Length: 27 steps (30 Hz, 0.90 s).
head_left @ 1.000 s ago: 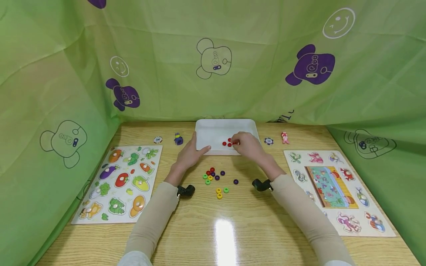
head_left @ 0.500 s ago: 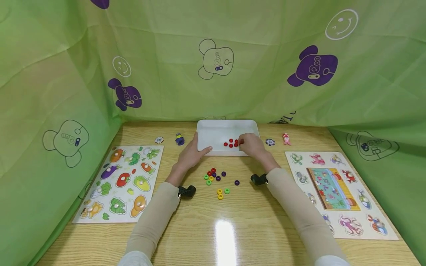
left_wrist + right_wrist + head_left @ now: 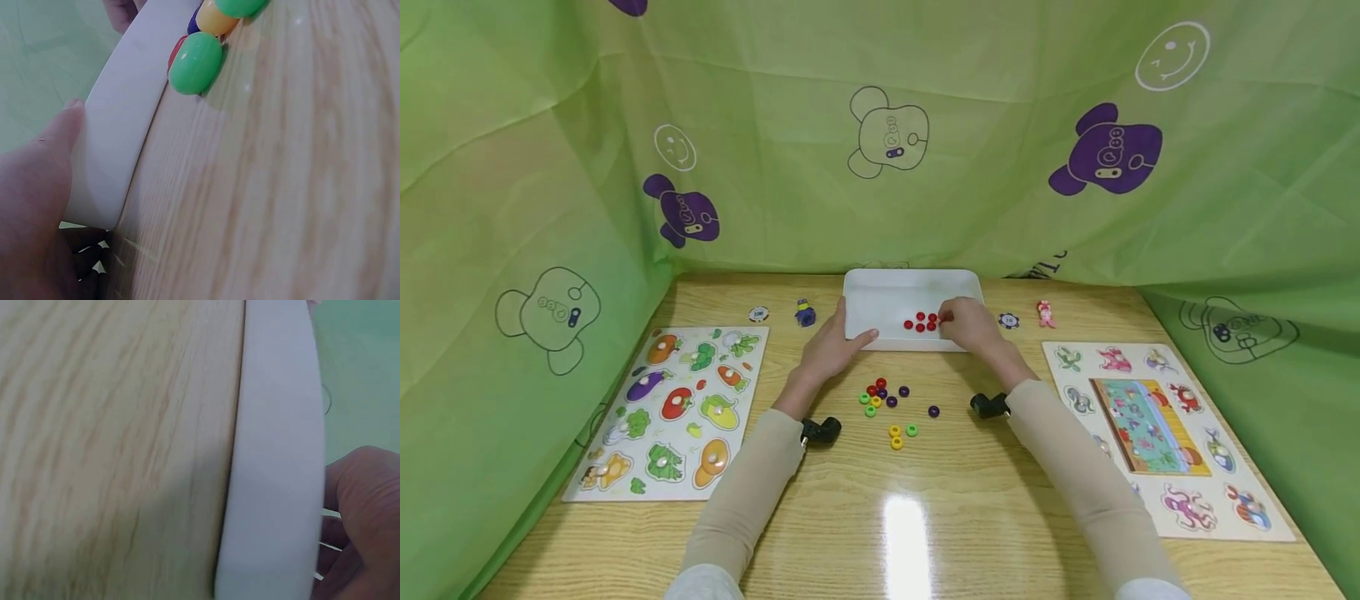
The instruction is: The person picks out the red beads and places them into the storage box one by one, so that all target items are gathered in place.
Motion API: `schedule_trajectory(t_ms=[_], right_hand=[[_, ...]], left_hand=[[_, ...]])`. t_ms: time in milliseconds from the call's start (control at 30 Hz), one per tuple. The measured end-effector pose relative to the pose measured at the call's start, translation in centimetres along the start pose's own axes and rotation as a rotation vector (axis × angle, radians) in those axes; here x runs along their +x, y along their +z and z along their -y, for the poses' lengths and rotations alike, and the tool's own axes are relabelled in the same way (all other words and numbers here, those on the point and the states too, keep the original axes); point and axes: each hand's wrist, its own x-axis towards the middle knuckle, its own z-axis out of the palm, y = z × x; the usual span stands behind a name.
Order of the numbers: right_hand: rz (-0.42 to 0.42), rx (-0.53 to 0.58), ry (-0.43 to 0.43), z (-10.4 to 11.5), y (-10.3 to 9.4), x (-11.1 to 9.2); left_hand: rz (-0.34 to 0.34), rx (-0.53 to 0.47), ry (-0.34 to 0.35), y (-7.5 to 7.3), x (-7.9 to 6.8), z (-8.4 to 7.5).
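Observation:
A white tray [image 3: 880, 302] lies at the back of the table, with several red beads [image 3: 921, 317] grouped in its right half. My left hand [image 3: 829, 346] holds the tray's front left corner, thumb over the front rim and fingers along the side; the left wrist view shows the thumb [image 3: 65, 128] against the white wall. Inside the tray on the right, my right hand [image 3: 972, 327] has its fingers bent and pinches a red bead beside the group, mostly hidden by the fingertips. In the right wrist view, the tray wall hides those fingertips.
Loose green [image 3: 870, 412], yellow [image 3: 897, 443], purple [image 3: 934, 412] and red beads lie in front of the tray. A vegetable puzzle board [image 3: 741, 433] is left, a sea-animal board [image 3: 1217, 521] right. Poker chips [image 3: 1009, 321] and small figures [image 3: 805, 313] flank the tray. Green cloth surrounds the table.
My right hand has drawn slightly right, uncovering more red beads in the tray, and its fingertips now hold another at the group's right end. The left hand keeps its grip.

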Motion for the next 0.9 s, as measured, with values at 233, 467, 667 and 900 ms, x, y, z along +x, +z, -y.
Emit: schedule_trajectory(t_ms=[233, 467, 667, 900], right_hand=[[-0.054, -0.047, -0.097, 1.1, -0.6, -1.1], [-0.063, -0.043, -0.205, 3.7, -0.6, -2.6], [-0.011, -0.062, -0.300, 6.1, 0.4, -4.0], [0.079, -0.081, -0.430, 8.0, 2.3, -5.3]], left_hand=[[0.004, -0.005, 0.000, -0.1, -0.1, -0.1], [0.011, -0.014, -0.007, -0.2, -0.1, -0.3], [0.014, -0.007, -0.012, -0.2, -0.1, -0.2], [0.015, 0.006, -0.008, -0.2, -0.1, -0.1]])
